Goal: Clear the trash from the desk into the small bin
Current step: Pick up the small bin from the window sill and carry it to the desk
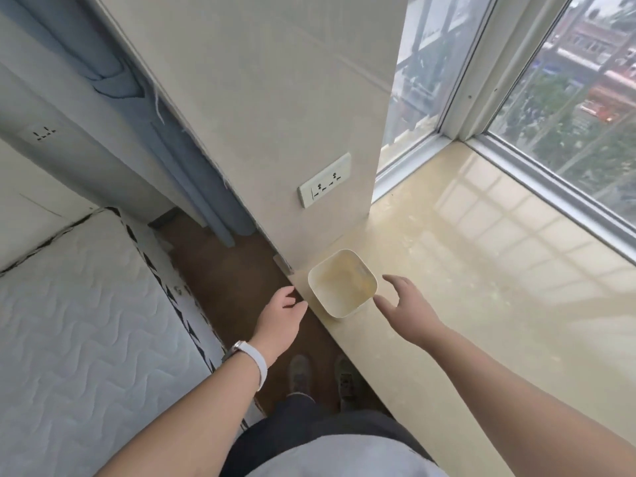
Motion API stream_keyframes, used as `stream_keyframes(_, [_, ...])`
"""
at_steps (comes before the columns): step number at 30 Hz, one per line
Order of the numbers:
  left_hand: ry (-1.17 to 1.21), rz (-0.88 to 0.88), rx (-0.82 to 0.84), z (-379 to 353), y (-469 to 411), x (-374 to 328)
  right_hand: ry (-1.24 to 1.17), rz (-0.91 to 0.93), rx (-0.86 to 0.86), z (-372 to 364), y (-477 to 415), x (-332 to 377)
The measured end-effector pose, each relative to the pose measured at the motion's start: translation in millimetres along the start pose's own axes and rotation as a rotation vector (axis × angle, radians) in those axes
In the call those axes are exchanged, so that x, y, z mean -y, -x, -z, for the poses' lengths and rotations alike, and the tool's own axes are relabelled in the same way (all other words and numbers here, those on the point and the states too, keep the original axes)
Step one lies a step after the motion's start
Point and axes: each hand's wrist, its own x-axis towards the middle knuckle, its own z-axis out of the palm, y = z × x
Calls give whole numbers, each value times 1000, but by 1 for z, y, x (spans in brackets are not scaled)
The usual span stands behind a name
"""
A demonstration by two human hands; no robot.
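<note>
**Small bin on the window ledge, a hand at either side**

Head view: The small bin [331, 302] is a white, square tub with rounded corners and a thin smooth rim. It looks like plastic. Its inside shows a pale yellow tint and no clear contents. It stands upright on the near-left corner of the ledge [481, 270], just beside the wall that carries a white socket plate [324, 180].

The ledge is a glossy cream slab that mirrors the frame of the window [568, 98]. Left of it lie a strip of brown floor [223, 270], a white quilted mattress [86, 321] with wavy stitching, and folds of a blue-grey curtain [179, 149].

The left hand [282, 313], with a white watch band [256, 364] at the wrist, reaches in over the floor. Its fingers are loosely bent, and their tips sit just short of the bin's left wall. The right hand [404, 304] hovers over the ledge with fingers spread and thumb pointing at the bin's right corner. Whether the thumb touches the bin cannot be told. Neither hand grips anything.
</note>
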Motion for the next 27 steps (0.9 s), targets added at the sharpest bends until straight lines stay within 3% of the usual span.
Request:
stream_keyframes(4, [130,119,82,-10,-32,11,-188,-173,36,-13,-19,-17])
stream_keyframes(10, [180,162,229,-22,-77,26,-368,-338,14,-33,-48,-33])
stream_keyframes(16, [256,91,401,-29,-121,36,-586,-406,29,-62,-73,-41])
stream_keyframes(27, [125,-43,572,-24,-142,31,-973,-520,-56,-71,-74,-30])
